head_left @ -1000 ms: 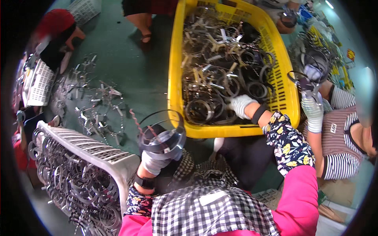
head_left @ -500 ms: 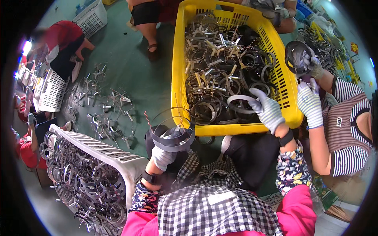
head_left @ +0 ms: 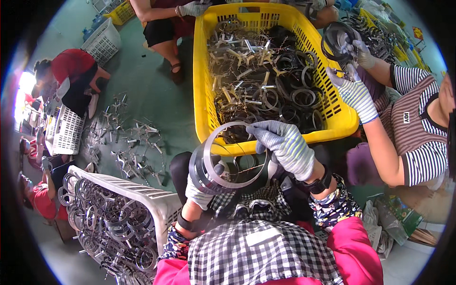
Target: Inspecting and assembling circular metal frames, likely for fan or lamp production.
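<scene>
In front of my lap, my left hand [head_left: 202,191], in a pale glove, is closed around a dark metal ring band [head_left: 195,172]. My right hand [head_left: 287,151], gloved in grey and white stripes, pinches the upper edge of a lighter metal ring [head_left: 207,160] between thumb and fingers. This ring stands tilted against the dark one, overlapping it in view. A thin coppery wire [head_left: 251,169] shows through the ring openings; where it is attached is hidden. Just beyond my hands is a yellow crate [head_left: 280,147] filled with rings, twisted wires and three-armed metal brackets.
A white basket [head_left: 128,187] heaped with ring assemblies stands at my left. Loose brackets [head_left: 130,152] lie scattered on the green floor. A co-worker in striped sleeves [head_left: 413,137] sits close at the right, holding a dark ring [head_left: 327,50]. Other people work beyond the crate and at far left.
My right hand has lifted the light ring out of the crate and brought it left and nearer, against the dark ring in my left hand. The view has shifted slightly.
</scene>
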Available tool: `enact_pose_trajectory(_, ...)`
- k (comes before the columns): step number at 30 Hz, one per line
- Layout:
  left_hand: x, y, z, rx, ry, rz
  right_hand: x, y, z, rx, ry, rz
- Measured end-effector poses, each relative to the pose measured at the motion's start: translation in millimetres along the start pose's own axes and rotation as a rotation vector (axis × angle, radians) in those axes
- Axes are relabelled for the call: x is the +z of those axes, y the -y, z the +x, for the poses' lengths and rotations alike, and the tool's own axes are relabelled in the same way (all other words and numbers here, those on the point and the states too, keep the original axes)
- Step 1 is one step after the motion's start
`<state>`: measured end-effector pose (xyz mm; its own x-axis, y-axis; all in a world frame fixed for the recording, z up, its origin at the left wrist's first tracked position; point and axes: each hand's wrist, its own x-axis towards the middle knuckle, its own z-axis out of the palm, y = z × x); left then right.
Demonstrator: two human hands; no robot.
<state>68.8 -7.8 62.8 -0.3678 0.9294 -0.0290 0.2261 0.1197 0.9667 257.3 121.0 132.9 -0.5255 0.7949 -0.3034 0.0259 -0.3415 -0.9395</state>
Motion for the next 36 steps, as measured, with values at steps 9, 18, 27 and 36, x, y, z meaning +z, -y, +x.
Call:
enact_pose_trajectory(9,-2.0,4.2,-7.1,-0.022,0.039,-0.024,16.6,-37.1,5.5,-0.303,-0.005,-0.292)
enact_pose_trajectory(18,-10.9,6.0,-2.3,0.197,0.185,0.445,10.7,-37.0,10.9,-0.394,-0.020,-0.386)
enact_pose_trajectory(27,-129.7,48.4,-26.9,-0.088,-0.421,1.049,-9.6,-69.2,17.3,-0.019,-0.081,-0.217)
enact_pose_trajectory(36,-368.8,26.4,-114.6,-0.237,-1.299,0.275,-10.4,-85.7,15.5,-0.016,0.092,-0.175)
